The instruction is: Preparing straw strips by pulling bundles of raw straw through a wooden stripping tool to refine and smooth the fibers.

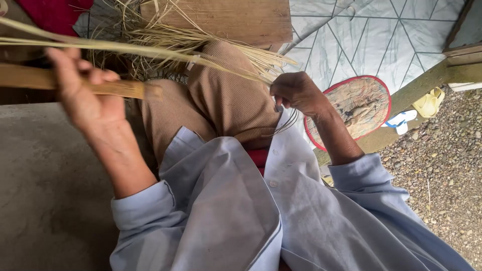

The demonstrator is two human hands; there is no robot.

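Up close, a long pale strip of split cane (125, 48) runs from the upper left edge across the lap toward the right hand (297, 93). That hand is curled into a loose fist, its thumb and fingertips pinched on the thin end of the strip, just beside the raised knee. A few dark thin fibres (286, 123) hang in a bunch from under the same hand.

The left hand (85, 93) is lifted at the left, fingers folded over a flat brown stick (75, 83) that lies across the palm and pokes out to the right; the grip is closed around it. The pale strip passes just above this hand's fingers, and whether it touches them I cannot tell.

Behind the hands lies a tangle of loose dry straw (165, 35), spread over the tan ribbed trousers (221, 100) and against a wooden board (226, 17). A light blue shirt (241, 216) fills the lower part of the view. To the right, a round flat fan with a red rim (359, 105) leans beside a wooden beam (422, 83), with gravel (442, 165) below it. A grey concrete slab (45, 190) lies at the left.
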